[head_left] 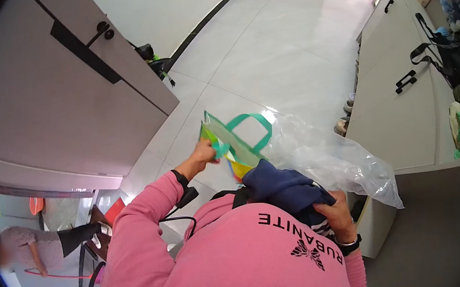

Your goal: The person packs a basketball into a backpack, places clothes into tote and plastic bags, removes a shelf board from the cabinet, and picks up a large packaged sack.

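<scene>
My left hand (203, 153) is closed on a green handle of a colourful tote bag (230, 142), whose other handle (265, 127) stands up in a loop. The bag's mouth gapes toward me. A bundle of dark blue fabric (282, 186), probably clothing, lies against my front and reaches the tote's near edge. At its right end, my right hand (337, 213) grips it, with a striped bit showing by the fingers. A crumpled transparent plastic bag (330, 156) spreads beyond the bundle to the right; whether my right hand also touches it I cannot tell.
Grey cabinets (390, 81) line the right side, with shoes (343, 124) at their foot and a black bag (457, 58) on a shelf. A door (60, 90) stands at left. Below it, another person (37, 247) holds a thin red stick. Pale tiled floor (263, 40) stretches ahead.
</scene>
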A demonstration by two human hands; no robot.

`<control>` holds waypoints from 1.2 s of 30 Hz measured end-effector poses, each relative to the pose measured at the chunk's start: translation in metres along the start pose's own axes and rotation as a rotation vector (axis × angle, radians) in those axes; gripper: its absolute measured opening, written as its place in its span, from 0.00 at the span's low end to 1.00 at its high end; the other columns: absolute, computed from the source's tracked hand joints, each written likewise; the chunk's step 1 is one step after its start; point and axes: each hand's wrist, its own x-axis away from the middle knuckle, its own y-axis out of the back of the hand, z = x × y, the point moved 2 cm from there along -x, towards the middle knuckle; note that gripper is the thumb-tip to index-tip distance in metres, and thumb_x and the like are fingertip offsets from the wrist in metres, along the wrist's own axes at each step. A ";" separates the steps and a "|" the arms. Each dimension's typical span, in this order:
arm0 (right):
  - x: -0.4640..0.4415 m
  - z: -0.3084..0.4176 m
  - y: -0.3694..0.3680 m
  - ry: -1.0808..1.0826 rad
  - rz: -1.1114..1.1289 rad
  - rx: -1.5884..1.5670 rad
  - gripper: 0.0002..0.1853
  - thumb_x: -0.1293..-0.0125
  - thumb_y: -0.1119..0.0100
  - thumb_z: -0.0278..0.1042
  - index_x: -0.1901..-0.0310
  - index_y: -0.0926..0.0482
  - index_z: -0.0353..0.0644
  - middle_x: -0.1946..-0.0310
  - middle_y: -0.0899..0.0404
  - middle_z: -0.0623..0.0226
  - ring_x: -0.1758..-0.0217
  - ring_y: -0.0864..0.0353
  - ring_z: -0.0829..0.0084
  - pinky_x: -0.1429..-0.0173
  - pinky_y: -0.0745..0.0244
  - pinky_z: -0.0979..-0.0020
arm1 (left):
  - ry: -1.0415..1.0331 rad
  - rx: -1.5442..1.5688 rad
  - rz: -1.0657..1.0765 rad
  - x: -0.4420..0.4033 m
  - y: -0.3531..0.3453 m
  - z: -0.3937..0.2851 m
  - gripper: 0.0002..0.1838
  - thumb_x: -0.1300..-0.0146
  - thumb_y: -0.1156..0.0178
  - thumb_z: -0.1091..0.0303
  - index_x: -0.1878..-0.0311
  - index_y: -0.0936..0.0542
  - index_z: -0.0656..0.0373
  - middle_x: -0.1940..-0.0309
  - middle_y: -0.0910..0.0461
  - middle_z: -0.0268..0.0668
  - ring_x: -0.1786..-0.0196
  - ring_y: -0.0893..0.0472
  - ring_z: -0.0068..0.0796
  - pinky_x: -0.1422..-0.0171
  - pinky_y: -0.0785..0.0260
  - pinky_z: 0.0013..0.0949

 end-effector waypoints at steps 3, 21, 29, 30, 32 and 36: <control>0.003 0.001 0.000 0.022 -0.096 0.023 0.07 0.49 0.40 0.22 0.68 0.20 0.31 0.77 0.23 0.76 0.75 0.29 0.85 0.70 0.33 0.80 | -0.088 0.164 -0.111 -0.020 0.010 -0.051 0.19 0.51 0.50 0.83 0.53 0.26 0.64 0.64 0.24 0.38 0.64 0.23 0.33 0.61 0.25 0.40; 0.021 -0.036 0.016 0.135 -0.296 0.205 0.08 0.50 0.37 0.26 0.68 0.21 0.31 0.78 0.22 0.71 0.77 0.28 0.83 0.72 0.31 0.77 | -0.249 0.310 0.180 -0.048 -0.031 -0.184 0.17 0.45 0.54 0.84 0.50 0.30 0.65 0.71 0.25 0.40 0.66 0.23 0.30 0.64 0.25 0.31; 0.038 -0.050 0.024 0.201 -0.398 0.148 0.09 0.52 0.35 0.29 0.72 0.22 0.32 0.83 0.24 0.65 0.80 0.29 0.80 0.74 0.33 0.73 | 0.015 -0.389 0.348 -0.062 -0.041 -0.132 0.18 0.46 0.50 0.80 0.50 0.31 0.69 0.80 0.28 0.38 0.82 0.28 0.27 0.79 0.35 0.30; 0.041 -0.053 0.028 0.230 -0.436 0.226 0.10 0.52 0.34 0.30 0.74 0.23 0.32 0.83 0.25 0.65 0.80 0.29 0.79 0.74 0.34 0.73 | 0.040 -0.499 0.428 -0.055 -0.040 -0.124 0.14 0.47 0.50 0.78 0.55 0.28 0.70 0.81 0.27 0.38 0.82 0.27 0.29 0.79 0.34 0.31; 0.048 -0.030 0.023 0.236 -0.472 0.265 0.10 0.52 0.34 0.30 0.75 0.23 0.33 0.84 0.25 0.64 0.81 0.29 0.79 0.74 0.34 0.73 | 0.065 -0.616 0.515 -0.051 -0.041 -0.115 0.12 0.48 0.50 0.77 0.60 0.26 0.71 0.81 0.27 0.39 0.81 0.26 0.30 0.78 0.33 0.33; 0.052 -0.039 0.022 0.164 -0.488 0.105 0.10 0.52 0.34 0.31 0.75 0.23 0.33 0.84 0.25 0.63 0.81 0.29 0.78 0.75 0.34 0.73 | -0.413 -1.261 0.481 -0.049 -0.039 -0.084 0.14 0.51 0.44 0.70 0.62 0.23 0.68 0.76 0.22 0.46 0.73 0.21 0.38 0.69 0.30 0.39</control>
